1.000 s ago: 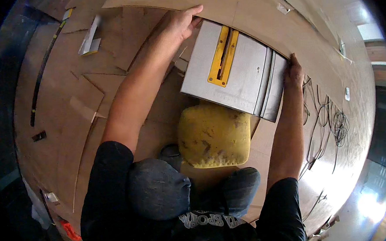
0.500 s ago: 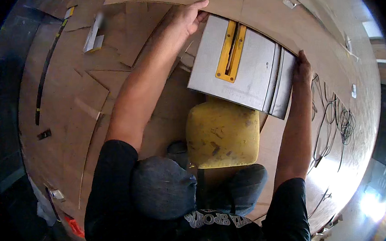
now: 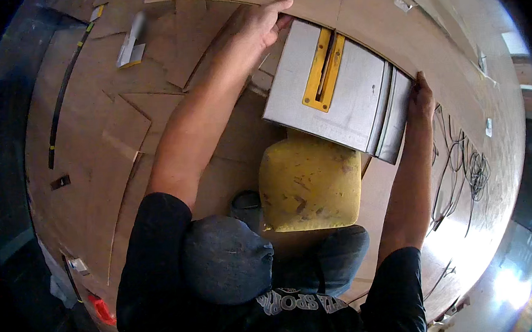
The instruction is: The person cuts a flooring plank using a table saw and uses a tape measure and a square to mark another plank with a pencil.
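1. Over the last half second little has changed: the broad, thin brown sheet (image 3: pixel 385 30), possibly plywood, stays across the far part of the flat grey metal tabletop (image 3: pixel 352 95), its near edge crossing the long yellow slotted insert (image 3: pixel 312 101).
2. The left hand (image 3: pixel 263 25) keeps pinching that edge, thumb over, fingers curled beneath.
3. The right hand (image 3: pixel 421 99) remains at the edge farther right; whether it pinches or presses, I can't tell.
4. So the sheet seems steadied at two spread points.
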Tool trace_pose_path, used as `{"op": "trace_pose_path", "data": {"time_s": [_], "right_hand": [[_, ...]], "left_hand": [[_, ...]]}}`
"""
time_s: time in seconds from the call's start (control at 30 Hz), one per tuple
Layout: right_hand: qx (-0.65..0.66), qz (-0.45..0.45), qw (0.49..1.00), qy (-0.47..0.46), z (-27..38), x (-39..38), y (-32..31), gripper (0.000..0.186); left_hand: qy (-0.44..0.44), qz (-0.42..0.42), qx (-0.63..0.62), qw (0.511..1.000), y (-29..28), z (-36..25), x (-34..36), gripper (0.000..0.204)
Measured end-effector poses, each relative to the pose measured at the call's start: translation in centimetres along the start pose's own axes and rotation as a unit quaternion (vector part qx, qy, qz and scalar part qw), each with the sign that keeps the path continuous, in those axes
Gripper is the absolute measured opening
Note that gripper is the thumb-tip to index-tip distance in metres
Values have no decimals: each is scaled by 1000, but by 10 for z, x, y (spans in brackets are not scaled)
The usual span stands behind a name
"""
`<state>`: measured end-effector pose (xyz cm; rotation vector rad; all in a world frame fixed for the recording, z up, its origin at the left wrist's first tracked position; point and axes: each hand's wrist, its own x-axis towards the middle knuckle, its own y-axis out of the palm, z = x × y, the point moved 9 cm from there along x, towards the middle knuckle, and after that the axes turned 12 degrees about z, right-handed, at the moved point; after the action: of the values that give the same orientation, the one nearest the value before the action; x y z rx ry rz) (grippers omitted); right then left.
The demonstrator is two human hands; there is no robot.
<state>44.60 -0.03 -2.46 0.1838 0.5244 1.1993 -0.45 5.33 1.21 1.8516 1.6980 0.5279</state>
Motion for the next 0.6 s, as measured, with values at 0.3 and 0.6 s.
{"op": "trace_pose_path", "data": {"time_s": [0.3, 0.6], "right_hand": [[2, 28, 999, -25, 4, -10, 9, 19], [-21, -10, 1000, 15, -3, -22, 2, 21]], "left_hand": [[-20, -21, -2, 1000, -4, 3, -7, 33], [-10, -14, -7, 1000, -3, 2, -19, 35]]}}
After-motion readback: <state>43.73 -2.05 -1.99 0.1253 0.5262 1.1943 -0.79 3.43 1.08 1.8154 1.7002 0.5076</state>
